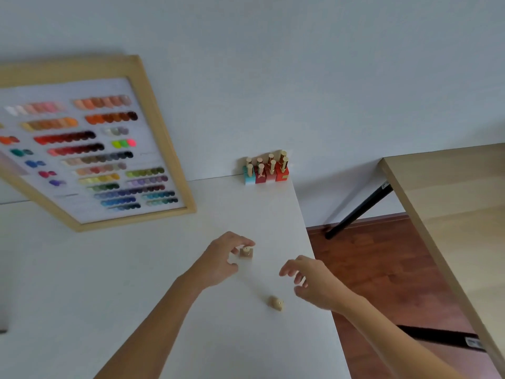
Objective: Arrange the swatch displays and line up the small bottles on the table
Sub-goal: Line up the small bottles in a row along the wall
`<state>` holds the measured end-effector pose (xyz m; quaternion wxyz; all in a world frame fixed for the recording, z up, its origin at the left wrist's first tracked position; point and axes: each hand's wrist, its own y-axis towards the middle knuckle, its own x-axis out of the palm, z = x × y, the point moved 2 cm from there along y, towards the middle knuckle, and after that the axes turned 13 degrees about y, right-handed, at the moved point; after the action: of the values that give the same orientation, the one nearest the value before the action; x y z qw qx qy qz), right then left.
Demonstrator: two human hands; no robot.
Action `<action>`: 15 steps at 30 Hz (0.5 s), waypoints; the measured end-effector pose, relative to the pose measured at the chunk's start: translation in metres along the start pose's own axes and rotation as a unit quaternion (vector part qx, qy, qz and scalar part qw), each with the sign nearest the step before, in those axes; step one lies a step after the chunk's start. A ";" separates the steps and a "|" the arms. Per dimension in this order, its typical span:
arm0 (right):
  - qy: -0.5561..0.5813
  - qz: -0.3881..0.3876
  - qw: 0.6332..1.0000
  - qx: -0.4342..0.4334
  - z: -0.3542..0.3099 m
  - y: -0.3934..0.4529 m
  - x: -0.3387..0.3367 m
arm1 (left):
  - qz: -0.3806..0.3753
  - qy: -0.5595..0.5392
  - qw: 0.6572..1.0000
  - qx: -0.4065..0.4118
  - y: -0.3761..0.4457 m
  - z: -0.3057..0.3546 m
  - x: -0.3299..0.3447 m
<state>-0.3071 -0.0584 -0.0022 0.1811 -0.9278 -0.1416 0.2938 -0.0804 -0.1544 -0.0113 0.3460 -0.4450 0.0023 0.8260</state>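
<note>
A small beige bottle point(246, 252) with a gold cap stands upright on the white table point(136, 283) near its right edge. My left hand point(222, 259) curls around it: the fingertips arch over the cap, and a gap shows between thumb and bottle. A second beige bottle point(275, 302) lies closer to me on the table. My right hand point(310, 283) hovers just right of it, fingers spread, holding nothing. Several gold-capped bottles point(266, 170), turquoise and red, stand grouped at the far right corner. A wood-framed swatch display point(90, 149) leans against the wall at left.
The table's right edge point(311, 255) drops to a brown wooden floor point(382, 269). A light wooden table point(451, 214) with a black leg point(358, 212) stands to the right. The pale wall point(273, 77) runs behind both.
</note>
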 end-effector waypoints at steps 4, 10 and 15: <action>-0.004 -0.052 0.999 0.008 -0.015 -0.024 0.026 | 0.124 0.012 0.992 0.008 -0.008 0.016 0.008; -0.036 0.034 0.999 -0.023 -0.027 -0.031 0.048 | 0.173 0.033 0.984 -0.015 -0.007 0.026 0.008; -0.058 0.091 0.994 -0.022 -0.028 -0.023 0.039 | 0.203 0.007 0.978 -0.039 -0.005 0.022 -0.008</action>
<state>-0.2634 -0.0309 0.0096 0.1242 -0.9222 -0.0733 0.3588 -0.0907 -0.1486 0.0092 0.1531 -0.4543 0.0631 0.8753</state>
